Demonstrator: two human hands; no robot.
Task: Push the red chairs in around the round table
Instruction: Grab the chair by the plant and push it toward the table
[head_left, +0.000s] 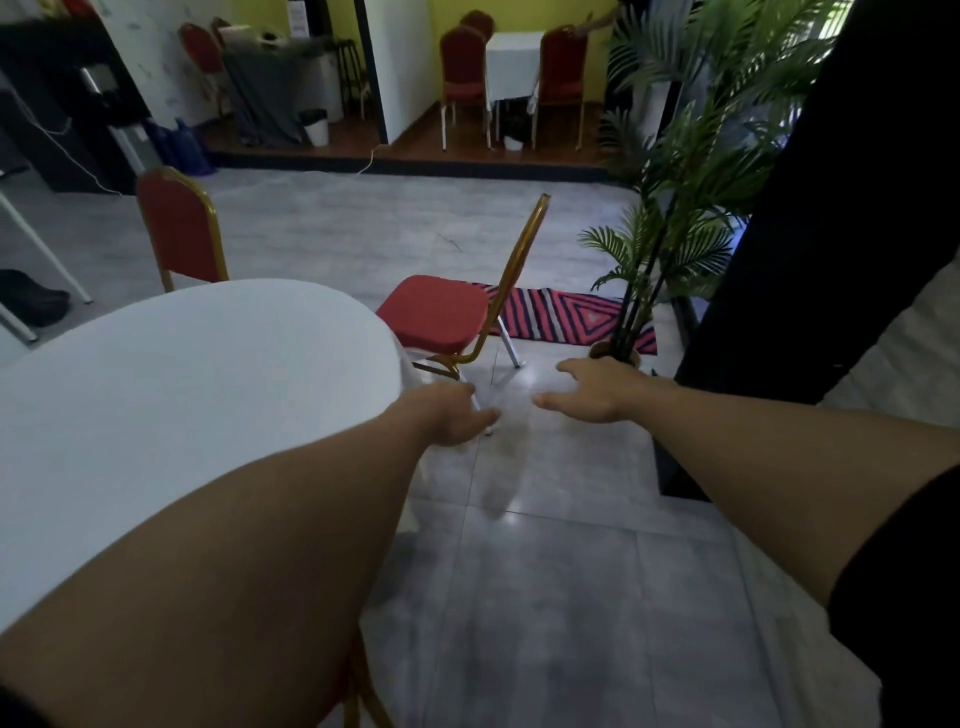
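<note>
The round table with a white cloth fills the left of the head view. A red chair with a gold frame stands at its right edge, seat toward the table and pulled out. A second red chair is tucked in at the table's far side. Part of a third chair's gold legs shows under my left forearm. My left hand and my right hand reach out toward the near chair, both open, fingers apart, touching nothing.
A potted palm stands right of the chair, on a striped rug. A dark pillar rises at the right. Beyond a raised step stand another covered table and several red chairs. Grey tiled floor lies ahead.
</note>
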